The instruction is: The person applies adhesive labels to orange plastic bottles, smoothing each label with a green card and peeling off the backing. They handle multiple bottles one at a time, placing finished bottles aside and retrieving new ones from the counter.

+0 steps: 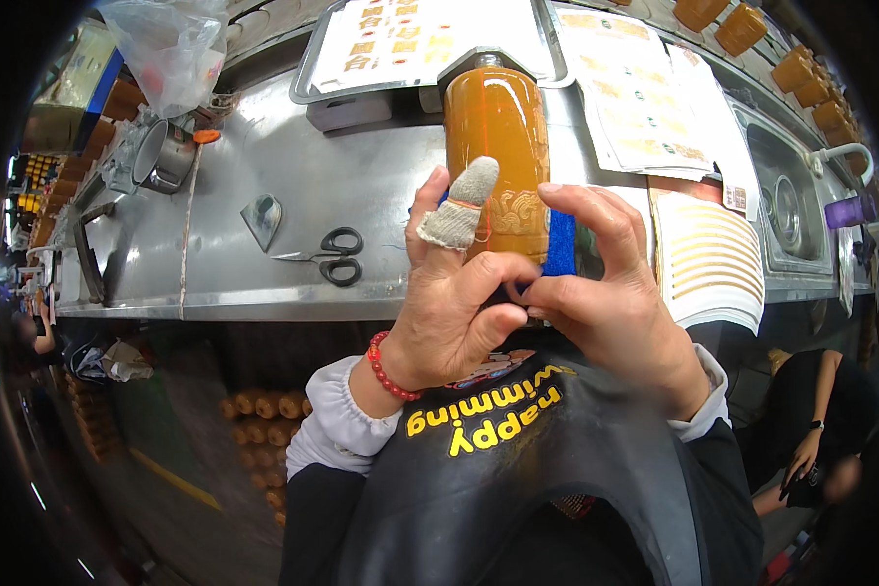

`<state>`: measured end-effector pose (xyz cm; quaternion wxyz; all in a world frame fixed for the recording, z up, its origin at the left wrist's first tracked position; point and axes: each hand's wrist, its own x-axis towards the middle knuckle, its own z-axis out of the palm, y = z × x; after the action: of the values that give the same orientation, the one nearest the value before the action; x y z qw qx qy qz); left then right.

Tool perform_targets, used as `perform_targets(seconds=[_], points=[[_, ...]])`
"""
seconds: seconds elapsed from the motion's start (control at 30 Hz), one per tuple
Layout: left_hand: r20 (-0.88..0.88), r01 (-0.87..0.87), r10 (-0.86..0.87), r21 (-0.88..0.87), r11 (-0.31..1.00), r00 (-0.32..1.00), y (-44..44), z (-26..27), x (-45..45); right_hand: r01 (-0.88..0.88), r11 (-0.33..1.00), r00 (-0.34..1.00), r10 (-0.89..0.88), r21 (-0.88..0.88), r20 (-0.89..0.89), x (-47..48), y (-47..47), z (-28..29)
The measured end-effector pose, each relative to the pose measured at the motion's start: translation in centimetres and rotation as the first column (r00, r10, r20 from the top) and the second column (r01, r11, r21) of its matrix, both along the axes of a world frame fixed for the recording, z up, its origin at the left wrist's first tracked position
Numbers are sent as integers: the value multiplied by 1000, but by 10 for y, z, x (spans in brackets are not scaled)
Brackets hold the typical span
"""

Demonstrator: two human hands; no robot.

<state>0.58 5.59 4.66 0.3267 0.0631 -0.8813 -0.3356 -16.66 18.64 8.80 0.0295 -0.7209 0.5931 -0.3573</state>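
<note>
An amber-brown glazed bottle with a raised relief pattern lies on its side, its neck towards the far tray. A thin red line runs along its body. Beneath its near end shows a blue cloth. My left hand, one finger wrapped in a knitted cover, is at the bottle's near left side. My right hand is at its near right side. Thumbs and index fingers of both hands meet just before the bottle's near end; whether something small is between them cannot be told.
Black-handled scissors and a clear triangular piece lie left on the steel table. A metal tray with printed sheets stands behind. Gold-striped sheets, decal sheets and a sink are right. A person is at lower right.
</note>
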Motion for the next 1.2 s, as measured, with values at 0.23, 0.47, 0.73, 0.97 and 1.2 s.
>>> perform_targets(seconds=[0.23,0.47,0.73,0.97,1.2], points=[[-16,-271,276,142,952,961,9,-23,12,102,988,983,-119,118,142,2,2,-17],[-4,-359,372,252,899,928,5,-38,9,140,980,959,-170,141,227,2,-4,-29],[42,-316,380,641,699,924,8,-58,15,126,979,943,-169,160,287,1,-5,-33],[-5,-298,343,484,823,939,7,-55,2,110,986,947,-143,126,289,-5,-5,-35],[20,-321,338,376,869,941,8,-52,0,130,982,938,-166,135,305,-8,-4,-38]])
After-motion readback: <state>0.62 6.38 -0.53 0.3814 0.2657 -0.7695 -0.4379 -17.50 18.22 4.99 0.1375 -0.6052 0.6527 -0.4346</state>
